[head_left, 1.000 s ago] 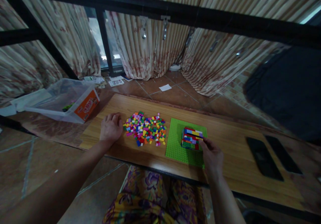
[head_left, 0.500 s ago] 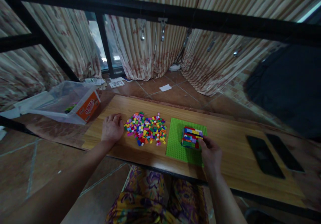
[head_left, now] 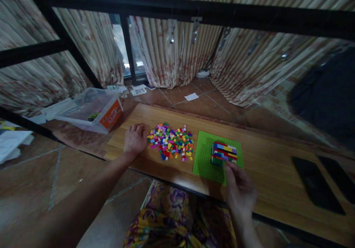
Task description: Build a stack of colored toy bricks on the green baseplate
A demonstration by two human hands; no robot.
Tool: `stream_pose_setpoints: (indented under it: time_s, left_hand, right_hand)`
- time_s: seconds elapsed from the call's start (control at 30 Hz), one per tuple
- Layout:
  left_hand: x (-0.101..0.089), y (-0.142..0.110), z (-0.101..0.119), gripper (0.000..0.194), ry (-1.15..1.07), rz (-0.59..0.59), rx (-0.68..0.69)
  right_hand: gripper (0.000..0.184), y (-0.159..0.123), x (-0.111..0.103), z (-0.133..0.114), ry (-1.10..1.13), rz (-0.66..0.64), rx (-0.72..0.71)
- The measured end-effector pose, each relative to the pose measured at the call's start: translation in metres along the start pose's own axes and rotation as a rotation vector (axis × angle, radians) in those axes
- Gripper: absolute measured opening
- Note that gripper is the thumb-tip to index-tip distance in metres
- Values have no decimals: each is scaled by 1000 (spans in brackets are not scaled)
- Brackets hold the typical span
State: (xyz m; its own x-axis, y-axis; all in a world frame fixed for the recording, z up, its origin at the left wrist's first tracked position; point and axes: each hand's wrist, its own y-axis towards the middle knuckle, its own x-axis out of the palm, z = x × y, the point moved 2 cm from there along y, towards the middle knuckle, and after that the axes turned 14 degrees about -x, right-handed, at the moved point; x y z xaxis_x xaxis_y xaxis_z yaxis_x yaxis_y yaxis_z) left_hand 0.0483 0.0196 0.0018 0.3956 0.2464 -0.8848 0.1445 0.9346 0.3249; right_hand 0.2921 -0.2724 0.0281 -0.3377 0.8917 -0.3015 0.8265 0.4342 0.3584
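Observation:
Multicoloured toy bricks form a small block-shaped build [head_left: 224, 152] on the green baseplate [head_left: 203, 166]. At the build's near right corner is my right hand [head_left: 240, 188], its thumb and forefinger pinched together. Whatever lies between those fingertips, if anything, is too small to make out. A loose pile of small coloured bricks [head_left: 172, 141] is spread on the wooden table [head_left: 166, 172], left of the baseplate. My left hand [head_left: 135, 138] rests on the tabletop beside the pile's left edge, fingers loosely bent and holding nothing.
Left of the table stands a clear plastic bin [head_left: 88, 109] with an orange label and a few pieces inside. Two dark flat objects [head_left: 317, 185] lie at the table's right end. Curtains [head_left: 166, 52] and a black metal bar [head_left: 177, 9] are beyond.
My right hand has drawn back from the top right of the build to its near right corner, uncovering more of the top. My left hand stays beside the pile. The view has shifted slightly.

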Motion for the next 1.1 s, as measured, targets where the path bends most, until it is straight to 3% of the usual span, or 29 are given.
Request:
stream_pose_setpoints:
  time_s: [0.17, 0.23, 0.57, 1.1]
  left_hand:
    - [-2, -2, 2, 32, -4, -11, -9]
    - [-2, -2, 2, 31, 1, -13, -17]
    - [-4, -3, 4, 32, -9, -33, -37]
    - [-2, -4, 3, 31, -4, -36, -42]
  right_hand:
    - [28, -42, 37, -11, 32, -415, -90]
    - [28, -48, 47, -13, -9, -514, -155]
    - [28, -22, 73, -21, -221, -487, -435]
    - [26, 5, 127, -30, -367, -623, -560]
